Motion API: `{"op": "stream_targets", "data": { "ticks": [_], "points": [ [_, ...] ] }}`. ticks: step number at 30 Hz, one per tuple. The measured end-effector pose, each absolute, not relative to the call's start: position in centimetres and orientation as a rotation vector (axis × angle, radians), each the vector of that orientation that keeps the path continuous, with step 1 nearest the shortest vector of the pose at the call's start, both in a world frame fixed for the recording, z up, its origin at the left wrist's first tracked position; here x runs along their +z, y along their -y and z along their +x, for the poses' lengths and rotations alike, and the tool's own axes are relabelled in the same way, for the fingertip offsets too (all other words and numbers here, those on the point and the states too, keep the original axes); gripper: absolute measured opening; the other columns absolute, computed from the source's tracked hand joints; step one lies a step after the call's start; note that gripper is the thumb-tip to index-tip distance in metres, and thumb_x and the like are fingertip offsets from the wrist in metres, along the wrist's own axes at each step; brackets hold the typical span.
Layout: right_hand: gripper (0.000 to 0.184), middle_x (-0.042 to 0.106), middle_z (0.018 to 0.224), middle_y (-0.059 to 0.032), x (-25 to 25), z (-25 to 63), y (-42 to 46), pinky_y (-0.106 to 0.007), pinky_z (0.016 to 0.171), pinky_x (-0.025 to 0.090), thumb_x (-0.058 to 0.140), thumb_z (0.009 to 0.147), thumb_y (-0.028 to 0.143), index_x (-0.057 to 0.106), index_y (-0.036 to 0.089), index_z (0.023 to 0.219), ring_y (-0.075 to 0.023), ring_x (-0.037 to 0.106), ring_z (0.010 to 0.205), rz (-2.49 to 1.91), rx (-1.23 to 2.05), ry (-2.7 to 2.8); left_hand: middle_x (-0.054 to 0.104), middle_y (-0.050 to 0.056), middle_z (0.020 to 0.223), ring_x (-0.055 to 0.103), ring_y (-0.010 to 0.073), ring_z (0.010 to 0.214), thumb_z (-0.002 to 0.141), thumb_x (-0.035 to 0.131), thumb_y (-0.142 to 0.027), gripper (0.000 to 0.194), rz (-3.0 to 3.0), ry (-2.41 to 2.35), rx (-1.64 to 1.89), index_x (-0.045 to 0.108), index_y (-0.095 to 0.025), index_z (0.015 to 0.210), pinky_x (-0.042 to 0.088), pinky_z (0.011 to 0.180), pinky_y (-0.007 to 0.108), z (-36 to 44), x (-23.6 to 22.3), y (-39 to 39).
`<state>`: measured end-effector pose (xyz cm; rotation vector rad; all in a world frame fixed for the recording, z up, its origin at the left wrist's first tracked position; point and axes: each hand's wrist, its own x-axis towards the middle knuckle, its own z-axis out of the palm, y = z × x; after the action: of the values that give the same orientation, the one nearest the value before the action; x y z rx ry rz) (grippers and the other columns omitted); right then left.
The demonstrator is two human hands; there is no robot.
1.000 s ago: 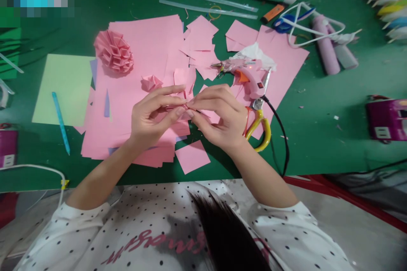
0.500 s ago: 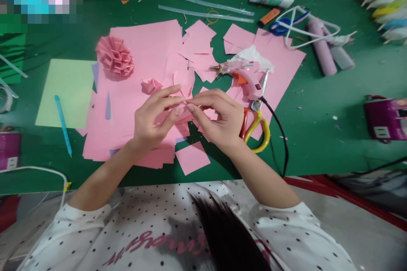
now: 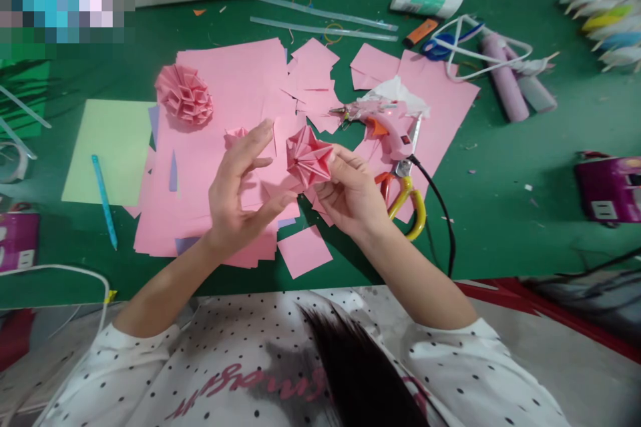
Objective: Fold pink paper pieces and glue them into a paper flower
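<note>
My right hand (image 3: 350,197) holds a small folded pink paper piece (image 3: 308,159) with star-like creases, turned up towards me. My left hand (image 3: 240,190) is beside it with fingers spread and apart; its thumb tip reaches the lower edge of the folded piece. Both hands hover over a pile of pink paper sheets (image 3: 225,113) on the green table (image 3: 501,213). A finished pink paper flower ball (image 3: 184,95) lies at the upper left of the pile. Another small folded pink piece (image 3: 234,137) lies behind my left hand.
A pink glue gun (image 3: 385,121) with a black cord lies right of my hands, above yellow-and-red scissors (image 3: 408,203). A blue pen (image 3: 104,200) rests on a pale green sheet (image 3: 107,150). Glue sticks (image 3: 325,21), a white tube (image 3: 425,1) and purple rolls (image 3: 505,83) lie at the back.
Both hands were pinched together on the pink paper. Now my left hand has opened and drawn back, and my right hand has turned the folded piece up so its creased face shows.
</note>
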<state>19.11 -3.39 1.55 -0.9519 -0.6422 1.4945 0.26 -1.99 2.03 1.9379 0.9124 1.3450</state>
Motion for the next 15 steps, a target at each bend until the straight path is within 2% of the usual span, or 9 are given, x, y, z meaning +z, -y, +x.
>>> {"op": "stream_targets", "data": {
  "ticks": [3, 8, 12, 15],
  "points": [
    [0.033, 0.069, 0.073, 0.0078, 1.3, 18.9, 3.5, -0.015, 0.064, 0.064, 0.096, 0.068, 0.042, 0.075, 0.024, 0.087, -0.0048, 0.065, 0.06, -0.934, 1.682, 0.528, 0.058, 0.005, 0.161, 0.058, 0.038, 0.147, 0.082, 0.079, -0.071, 0.077, 1.982, -0.916, 1.316, 0.054, -0.039, 0.147, 0.065, 0.102, 0.051, 0.1, 1.6, 1.6],
    [0.036, 0.068, 0.065, 0.0079, 1.1, 18.1, 3.5, -0.014, 0.059, 0.06, 0.1, 0.063, 0.042, 0.073, 0.021, 0.075, -0.0037, 0.063, 0.054, -0.928, 1.759, 0.471, 0.064, 0.006, 0.153, 0.062, 0.0314, 0.143, 0.088, 0.08, -0.06, 0.074, 2.001, -0.868, 1.344, 0.052, -0.04, 0.153, 0.059, 0.115, 0.054, 0.7, 1.1, 1.7],
    [0.038, 0.07, 0.066, 0.0071, 1.3, 17.9, 3.3, -0.015, 0.057, 0.059, 0.101, 0.059, 0.044, 0.074, 0.021, 0.073, -0.0046, 0.065, 0.055, -0.982, 1.669, 0.485, 0.069, 0.008, 0.145, 0.068, 0.0281, 0.135, 0.092, 0.081, -0.043, 0.061, 1.991, -0.84, 1.39, 0.059, -0.033, 0.148, 0.063, 0.109, 0.048, 1.1, 1.1, 1.9],
    [0.038, 0.072, 0.068, 0.0062, 1.4, 18.1, 3.3, -0.016, 0.058, 0.06, 0.101, 0.06, 0.046, 0.076, 0.022, 0.075, -0.0052, 0.066, 0.056, -1.021, 1.612, 0.536, 0.069, 0.009, 0.145, 0.068, 0.028, 0.135, 0.09, 0.081, -0.041, 0.063, 2.007, -0.836, 1.392, 0.058, -0.032, 0.148, 0.066, 0.102, 0.043, 1.0, 1.0, 1.7]
  ]
}}
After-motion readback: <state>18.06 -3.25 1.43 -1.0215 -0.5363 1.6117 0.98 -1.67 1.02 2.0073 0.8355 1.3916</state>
